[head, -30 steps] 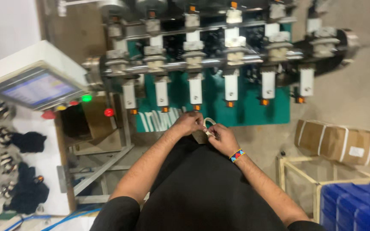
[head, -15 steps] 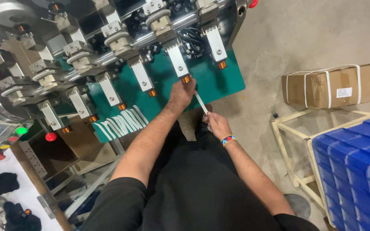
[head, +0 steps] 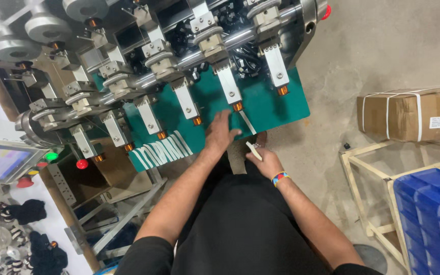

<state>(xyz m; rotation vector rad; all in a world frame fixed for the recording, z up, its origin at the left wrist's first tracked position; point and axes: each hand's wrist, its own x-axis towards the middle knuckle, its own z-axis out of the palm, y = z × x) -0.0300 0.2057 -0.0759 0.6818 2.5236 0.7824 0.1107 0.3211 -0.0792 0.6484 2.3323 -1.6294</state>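
The left hand [head: 220,133] lies flat with fingers spread on the green panel [head: 276,104], just below a coil [head: 237,106] on the machine [head: 179,61]. The right hand [head: 263,159], near and right of it, pinches a small white strip [head: 253,150]. A strapped box [head: 411,113] sits far right.

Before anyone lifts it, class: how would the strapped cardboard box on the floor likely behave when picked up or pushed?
The box is squat with a broad flat base, so it would probably slide rather than tip or roll. Its white straps look tight and its sides are not bulged or crushed, so it likely stays stiff. Its weight cannot be judged from here.
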